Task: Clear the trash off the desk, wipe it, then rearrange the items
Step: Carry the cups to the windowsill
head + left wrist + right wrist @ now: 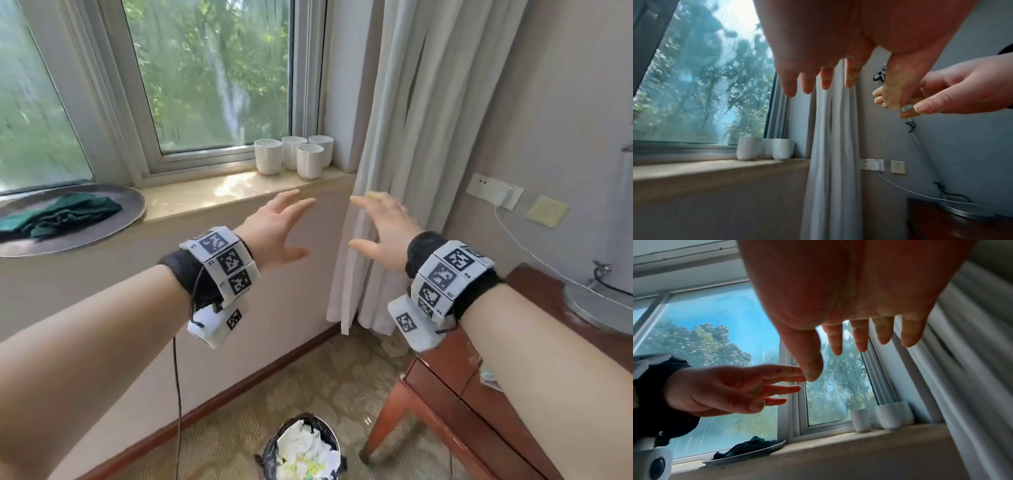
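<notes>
Bare hands (pixel 329 233), spread, empty.

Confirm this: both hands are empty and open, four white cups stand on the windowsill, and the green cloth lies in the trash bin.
One detail is wrong. The green cloth lies on the round tray on the windowsill, not in the trash bin; the head view shows this. The left hand and right hand are empty and open, and the four white cups stand there.

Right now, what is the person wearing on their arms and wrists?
Both forearms are bare, no sleeves. The left wrist band and right wrist band are each a black fabric cuff wrapped with white tiles printed with black square code markers. A white camera box hangs under each wrist, and a thin black cable trails from the left one.
</notes>
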{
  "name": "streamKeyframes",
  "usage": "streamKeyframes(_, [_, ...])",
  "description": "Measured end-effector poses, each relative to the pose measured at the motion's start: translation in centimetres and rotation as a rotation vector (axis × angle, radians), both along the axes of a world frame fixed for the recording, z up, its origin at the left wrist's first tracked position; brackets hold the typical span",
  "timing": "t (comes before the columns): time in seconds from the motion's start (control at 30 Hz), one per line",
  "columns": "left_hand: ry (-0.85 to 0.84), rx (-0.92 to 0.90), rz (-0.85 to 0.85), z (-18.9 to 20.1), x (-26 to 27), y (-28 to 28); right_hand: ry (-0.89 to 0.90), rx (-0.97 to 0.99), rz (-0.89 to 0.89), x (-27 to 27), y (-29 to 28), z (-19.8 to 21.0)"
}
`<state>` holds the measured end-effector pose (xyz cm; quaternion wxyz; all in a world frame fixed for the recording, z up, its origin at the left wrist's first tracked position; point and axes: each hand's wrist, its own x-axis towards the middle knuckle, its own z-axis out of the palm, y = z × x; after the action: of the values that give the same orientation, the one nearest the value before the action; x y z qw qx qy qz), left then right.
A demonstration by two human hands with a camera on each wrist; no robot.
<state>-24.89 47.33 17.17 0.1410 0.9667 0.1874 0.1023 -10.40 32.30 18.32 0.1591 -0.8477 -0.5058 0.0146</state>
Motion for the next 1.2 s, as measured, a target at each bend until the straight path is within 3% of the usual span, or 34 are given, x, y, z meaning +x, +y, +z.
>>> streamKeyframes(0.2, [0.067,-0.111,-0.161,-3.3,-3.8,-8.6,0.118,-0.067,-0.141,-5.9,-11.9,-2.9])
streamKeyframes(0.37, [0.108,-0.128,-0.294,-4.8,-3.0,-16.2,0.145,-0.065,-0.325,-7.6,-21.6,-3.9])
streamKeyframes(0.63, [0.085,-0.116,-0.542,-5.3,4.0,-33.5,0.177,-0.085,-0.609,-7.0,-40.5,-4.9])
streamKeyframes(0.9, [0.083,-0.270,-0.760,-6.8,10.5,-53.1,0.206,-0.120,-0.870,-5.6,-60.4,-5.8])
streamKeyframes(1.2, [0.225,-0.250,-0.806,-9.2,17.6,-64.5,0.294,-0.161,-1.149,-1.9,-74.9,-8.9])
